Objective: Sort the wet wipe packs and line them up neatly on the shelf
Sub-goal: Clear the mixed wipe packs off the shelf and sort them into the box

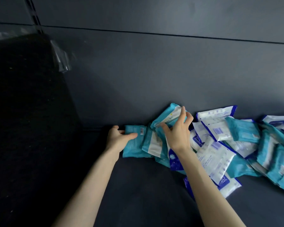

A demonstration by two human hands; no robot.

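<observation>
The left hand [120,136] has its grip apart, with fingers flat on a teal pack [134,145] lying at the left end of the shelf [138,185]. The right hand [177,130] has its grip clamped on a second teal pack [166,115], tipped up over the messy pile [220,145]. I think the best way is to pin the flat pack so it cannot slide. Then set the tipped-up one down right beside it, edges even and same side up. The blue and white packs [215,126] can get their own row.
</observation>
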